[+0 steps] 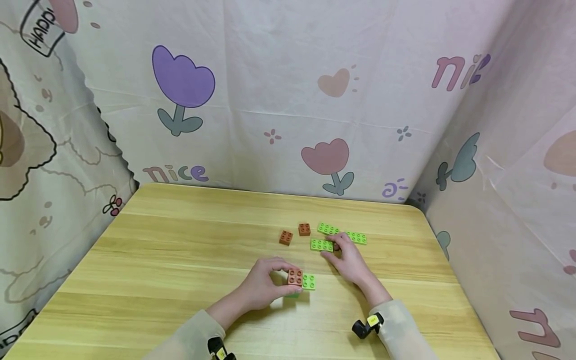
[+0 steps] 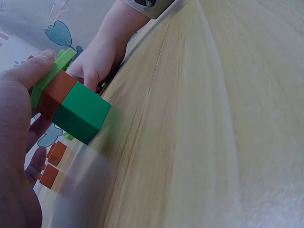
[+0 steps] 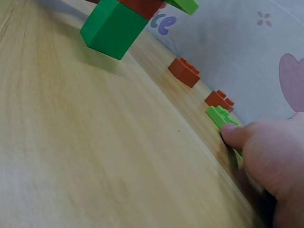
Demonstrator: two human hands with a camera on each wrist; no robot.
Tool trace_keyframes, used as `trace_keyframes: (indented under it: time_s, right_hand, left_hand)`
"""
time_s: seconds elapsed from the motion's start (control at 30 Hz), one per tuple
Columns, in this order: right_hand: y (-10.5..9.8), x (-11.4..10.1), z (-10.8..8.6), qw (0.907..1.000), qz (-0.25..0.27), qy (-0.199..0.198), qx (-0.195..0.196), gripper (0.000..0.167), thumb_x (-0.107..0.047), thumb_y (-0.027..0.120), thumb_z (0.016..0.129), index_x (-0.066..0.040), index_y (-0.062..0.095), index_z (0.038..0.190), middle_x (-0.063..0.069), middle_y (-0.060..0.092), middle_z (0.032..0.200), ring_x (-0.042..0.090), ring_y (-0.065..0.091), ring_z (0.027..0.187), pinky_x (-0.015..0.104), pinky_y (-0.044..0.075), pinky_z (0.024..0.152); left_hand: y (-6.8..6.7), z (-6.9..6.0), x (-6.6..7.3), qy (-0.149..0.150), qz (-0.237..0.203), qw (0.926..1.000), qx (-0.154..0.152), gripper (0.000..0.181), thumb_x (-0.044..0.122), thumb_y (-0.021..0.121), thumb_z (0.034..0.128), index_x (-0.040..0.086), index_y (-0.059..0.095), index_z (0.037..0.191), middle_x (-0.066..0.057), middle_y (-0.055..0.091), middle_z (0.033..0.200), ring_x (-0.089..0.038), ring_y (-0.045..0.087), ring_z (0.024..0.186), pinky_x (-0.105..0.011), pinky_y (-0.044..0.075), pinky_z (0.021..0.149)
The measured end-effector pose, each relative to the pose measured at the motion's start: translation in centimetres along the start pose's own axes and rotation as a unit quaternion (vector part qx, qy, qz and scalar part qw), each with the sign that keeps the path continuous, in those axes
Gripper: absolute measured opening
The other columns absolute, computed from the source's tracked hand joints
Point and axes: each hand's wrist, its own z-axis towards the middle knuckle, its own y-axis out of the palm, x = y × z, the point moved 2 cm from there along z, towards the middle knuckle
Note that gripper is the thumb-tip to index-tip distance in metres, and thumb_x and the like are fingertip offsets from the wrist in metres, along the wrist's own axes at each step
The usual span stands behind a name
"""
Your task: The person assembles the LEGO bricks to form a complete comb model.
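Observation:
My left hand [image 1: 261, 287] holds a small stack between thumb and fingers, a little above the table. On top is an orange-brown brick [image 1: 294, 276], over a light green plate [image 1: 309, 281] that sticks out to the right. Beneath these, the left wrist view shows another orange-brown brick [image 2: 57, 94] and a dark green block [image 2: 82, 113] at the bottom. My right hand [image 1: 352, 265] has thumb and fingers around the right end of a light green plate [image 1: 321, 245] lying on the table; the thumb touches it in the right wrist view. Its other fingers are partly hidden.
Two orange-brown bricks [image 1: 285, 237] [image 1: 304, 229] lie left of the right hand. Behind that hand are more light green plates [image 1: 328, 228] [image 1: 357, 237], partly covered by the fingers. A printed cloth hangs beyond the wooden table's [image 1: 189, 225] back edge and at both sides.

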Motion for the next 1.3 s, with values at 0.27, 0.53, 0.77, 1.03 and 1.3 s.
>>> trace_keyframes:
  time_s: [0.27, 0.53, 0.77, 1.03, 1.3]
  right_hand:
    - [0.2, -0.1, -0.1, 1.0, -0.002, 0.001, 0.003, 0.041, -0.016, 0.076, 0.1, -0.002, 0.066, 0.138, 0.003, 0.053, 0.107, 0.018, 0.052, 0.094, 0.038, 0.048, 0.082]
    - [-0.2, -0.1, -0.3, 0.9998, 0.009, 0.014, -0.007, 0.04, -0.018, 0.075, 0.101, -0.003, 0.066, 0.137, 0.002, 0.055, 0.107, 0.018, 0.053, 0.096, 0.037, 0.049, 0.084]
    - [-0.8, -0.8, -0.6, 0.9991, 0.024, 0.032, -0.013, 0.04, -0.019, 0.073, 0.103, -0.006, 0.064, 0.139, 0.001, 0.061, 0.1, 0.018, 0.057, 0.091, 0.036, 0.052, 0.08]
    - [-1.6, -1.9, -1.2, 0.9989, 0.039, 0.024, -0.015, 0.041, -0.021, 0.07, 0.105, -0.006, 0.062, 0.142, 0.001, 0.061, 0.097, 0.018, 0.059, 0.087, 0.033, 0.054, 0.075]
    - [-2.4, -3.5, -1.9, 0.9996, 0.027, -0.001, -0.005, 0.042, -0.024, 0.07, 0.105, -0.009, 0.062, 0.143, -0.001, 0.061, 0.1, 0.018, 0.057, 0.086, 0.032, 0.054, 0.073]
  left_hand:
    - [0.0, -0.1, 0.2, -0.003, -0.003, 1.0, -0.001, 0.036, 0.044, 0.091, 0.0834, 0.033, 0.079, 0.115, 0.02, 0.073, 0.111, -0.009, 0.068, 0.109, -0.049, 0.047, 0.109]
    - [0.0, -0.1, 0.4, 0.0, -0.002, 1.0, -0.007, 0.038, 0.043, 0.091, 0.0839, 0.026, 0.08, 0.117, 0.019, 0.073, 0.11, -0.009, 0.068, 0.108, -0.047, 0.047, 0.109]
    - [-0.1, -0.1, 0.3, -0.002, -0.006, 1.0, -0.006, 0.035, 0.042, 0.091, 0.0837, 0.033, 0.079, 0.115, 0.019, 0.074, 0.11, -0.01, 0.068, 0.109, -0.047, 0.046, 0.109]
    - [-0.1, -0.1, 0.3, -0.008, -0.008, 0.9999, -0.01, 0.036, 0.043, 0.09, 0.0848, 0.027, 0.08, 0.116, 0.019, 0.074, 0.111, -0.009, 0.068, 0.11, -0.051, 0.044, 0.111]
    - [-0.1, 0.0, 0.3, -0.008, -0.012, 0.9998, -0.012, 0.04, 0.042, 0.09, 0.0852, 0.02, 0.08, 0.117, 0.019, 0.074, 0.112, -0.01, 0.067, 0.111, -0.051, 0.044, 0.111]
